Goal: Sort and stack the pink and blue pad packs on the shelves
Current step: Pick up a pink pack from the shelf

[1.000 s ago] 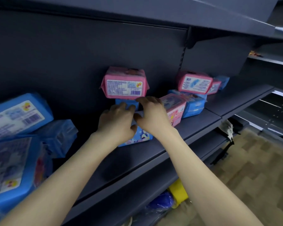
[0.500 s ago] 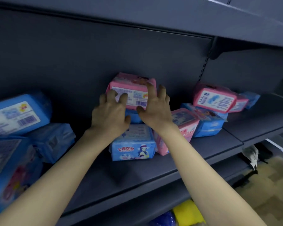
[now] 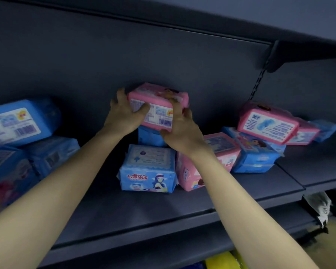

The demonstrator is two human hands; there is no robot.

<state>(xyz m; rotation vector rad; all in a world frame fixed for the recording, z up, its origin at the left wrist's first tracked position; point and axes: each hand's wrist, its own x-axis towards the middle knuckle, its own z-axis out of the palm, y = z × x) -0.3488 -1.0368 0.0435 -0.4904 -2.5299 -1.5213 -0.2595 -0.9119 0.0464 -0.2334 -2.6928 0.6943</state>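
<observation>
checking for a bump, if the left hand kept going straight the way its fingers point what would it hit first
The left hand grips the left end of the pink pack. Its fingers point up and away, so past that end it would likely meet the back panel, though depth is unclear.

top pack [image 3: 159, 108] above lower pack [image 3: 149, 137], shelf [image 3: 182, 206] beneath
</observation>
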